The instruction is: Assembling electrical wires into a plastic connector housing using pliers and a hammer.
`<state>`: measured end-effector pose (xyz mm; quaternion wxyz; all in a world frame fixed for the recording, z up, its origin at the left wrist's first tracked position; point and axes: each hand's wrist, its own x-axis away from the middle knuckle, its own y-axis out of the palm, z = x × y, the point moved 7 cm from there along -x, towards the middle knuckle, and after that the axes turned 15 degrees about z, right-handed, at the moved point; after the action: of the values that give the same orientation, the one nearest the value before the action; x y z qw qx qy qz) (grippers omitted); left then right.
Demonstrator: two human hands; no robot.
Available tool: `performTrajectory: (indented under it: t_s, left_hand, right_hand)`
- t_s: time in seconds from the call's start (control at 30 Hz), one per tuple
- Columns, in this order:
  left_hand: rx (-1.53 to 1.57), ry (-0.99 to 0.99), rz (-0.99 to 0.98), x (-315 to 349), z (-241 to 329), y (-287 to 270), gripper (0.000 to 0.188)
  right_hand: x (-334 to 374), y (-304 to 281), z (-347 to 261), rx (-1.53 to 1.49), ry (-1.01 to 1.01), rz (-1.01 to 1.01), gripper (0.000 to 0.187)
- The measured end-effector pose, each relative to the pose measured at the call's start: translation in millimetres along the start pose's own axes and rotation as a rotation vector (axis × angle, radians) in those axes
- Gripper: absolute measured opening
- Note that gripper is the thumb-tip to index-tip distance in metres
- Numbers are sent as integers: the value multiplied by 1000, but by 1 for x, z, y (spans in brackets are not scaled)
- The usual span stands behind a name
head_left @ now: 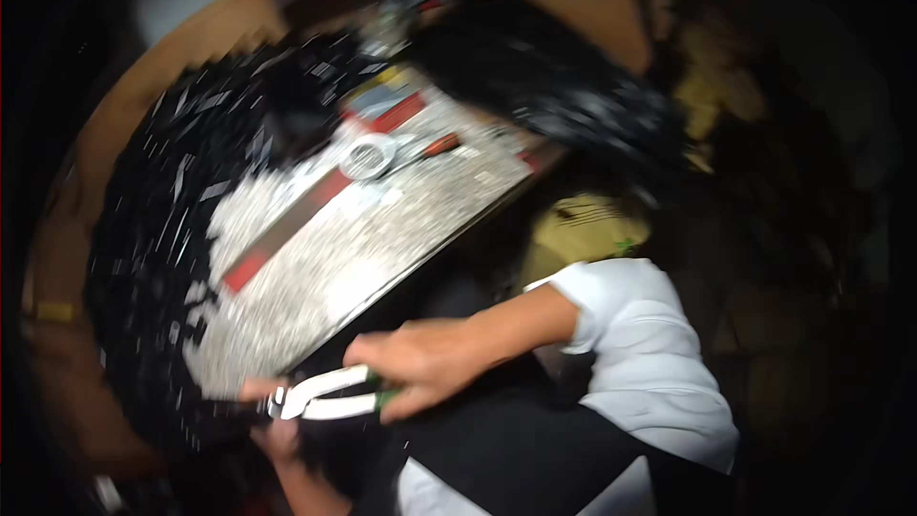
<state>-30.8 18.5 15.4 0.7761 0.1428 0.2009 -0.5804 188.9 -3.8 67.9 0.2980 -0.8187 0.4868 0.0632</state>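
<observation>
A pair of pliers (325, 396) with pale handles and green grip ends is in my right hand (420, 360), whose fingers are closed around the handles. At the jaw end, my left hand (275, 435) comes up from below, thumb and fingers around something dark that blur hides. Whether the jaws touch that dark thing is hard to make out. Just beyond my hands lies the near edge of a light, speckled work surface (382, 229). The frame is smeared by motion.
On the pale surface lie a white ring-shaped roll (368, 157), a red-handled tool (440, 144), a long brown strip with a red end (287, 225) and a red-and-blue packet (394, 107). A heap of small black pieces (158, 220) spreads leftward; black plastic sheeting (554, 76) bunches at the far right.
</observation>
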Motion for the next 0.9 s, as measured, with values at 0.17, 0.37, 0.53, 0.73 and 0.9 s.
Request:
performTrajectory:
  t_s: [0.17, 0.37, 0.53, 0.73, 0.9]
  left_hand:
    - [359, -142, -26, -11, -4, 37, 63]
    - [312, -210, -252, -15, 16, 31, 55]
    - [258, -278, -147, -19, 7, 25, 37]
    - [390, -427, -150, -21, 6, 35, 51]
    - [304, -338, -187, -17, -6, 32, 69]
  right_hand:
    - [-2, -27, 8, 864, -409, 97, 31]
    - [25, 25, 48, -603, 944, -527, 18]
    - [-11, 10, 37, 175, 275, -281, 41]
    - [-13, -5, 31, 470, -67, -51, 53]
    - [-14, 2, 26, -85, 432, -467, 44]
